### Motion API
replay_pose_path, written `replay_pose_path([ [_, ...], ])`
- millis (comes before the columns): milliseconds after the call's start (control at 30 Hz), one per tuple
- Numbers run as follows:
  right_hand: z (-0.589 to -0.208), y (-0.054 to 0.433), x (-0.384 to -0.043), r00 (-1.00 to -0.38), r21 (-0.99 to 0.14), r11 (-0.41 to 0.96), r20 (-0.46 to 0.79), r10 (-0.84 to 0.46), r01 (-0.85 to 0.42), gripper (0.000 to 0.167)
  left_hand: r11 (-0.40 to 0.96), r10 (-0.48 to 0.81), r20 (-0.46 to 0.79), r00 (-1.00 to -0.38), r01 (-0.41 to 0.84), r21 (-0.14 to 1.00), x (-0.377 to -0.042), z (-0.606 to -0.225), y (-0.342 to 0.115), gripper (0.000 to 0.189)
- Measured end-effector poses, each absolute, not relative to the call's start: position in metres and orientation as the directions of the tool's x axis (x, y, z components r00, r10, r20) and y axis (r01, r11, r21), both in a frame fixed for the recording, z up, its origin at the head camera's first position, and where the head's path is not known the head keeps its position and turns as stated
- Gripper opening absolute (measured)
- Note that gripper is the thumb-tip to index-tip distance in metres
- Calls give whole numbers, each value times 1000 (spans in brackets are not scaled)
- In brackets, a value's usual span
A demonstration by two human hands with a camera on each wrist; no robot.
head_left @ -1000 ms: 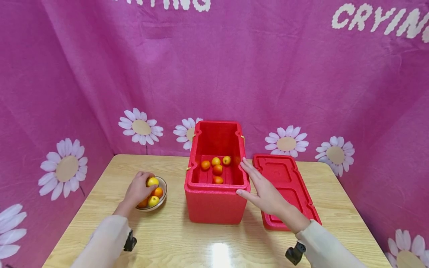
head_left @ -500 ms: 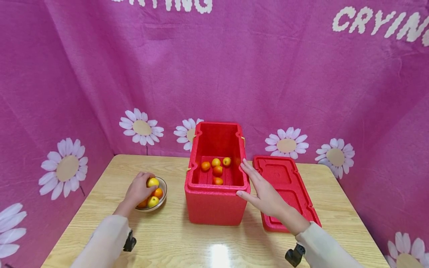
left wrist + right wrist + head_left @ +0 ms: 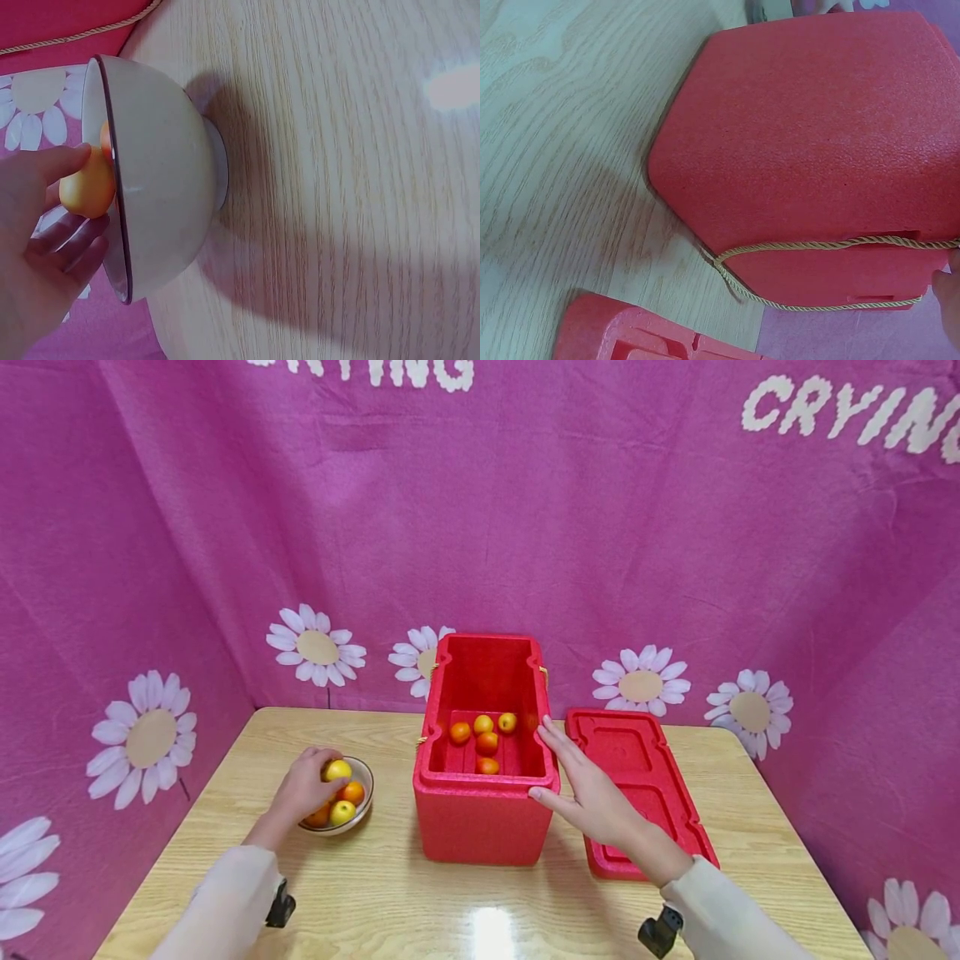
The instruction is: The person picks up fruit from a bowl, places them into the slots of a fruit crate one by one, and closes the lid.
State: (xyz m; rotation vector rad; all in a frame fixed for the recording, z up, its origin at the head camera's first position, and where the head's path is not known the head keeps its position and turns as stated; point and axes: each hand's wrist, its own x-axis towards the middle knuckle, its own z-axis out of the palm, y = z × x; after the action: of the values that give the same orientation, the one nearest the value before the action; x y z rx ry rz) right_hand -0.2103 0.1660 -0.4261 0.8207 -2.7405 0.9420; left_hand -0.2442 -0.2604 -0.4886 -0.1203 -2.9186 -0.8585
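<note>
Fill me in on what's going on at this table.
A person's left hand grips a yellow fruit at the bowl, where more fruit lies. The right hand rests on the near right corner of an open red box; five fruits show inside. Its lid lies on the table to the right.

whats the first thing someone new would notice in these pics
Probably the open red box in the middle of the table, with five orange and yellow fruits inside and the right hand against it. Then the bright pink curtain behind, with its big white daisies. On the left, the left hand grips a yellow fruit at a bowl.
</note>
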Motion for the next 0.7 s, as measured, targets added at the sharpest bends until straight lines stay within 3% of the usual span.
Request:
replay_pose_path([
  [267,-427,166,-211,-840,-529,655,294,-456,-540,82,816,73,175,-982,160,555,-239,-485,-264,38],
  [700,-427,166,-210,-850,-535,663,279,-447,-524,84,773,105,157,-982,180,609,-231,-471,-262,39],
])
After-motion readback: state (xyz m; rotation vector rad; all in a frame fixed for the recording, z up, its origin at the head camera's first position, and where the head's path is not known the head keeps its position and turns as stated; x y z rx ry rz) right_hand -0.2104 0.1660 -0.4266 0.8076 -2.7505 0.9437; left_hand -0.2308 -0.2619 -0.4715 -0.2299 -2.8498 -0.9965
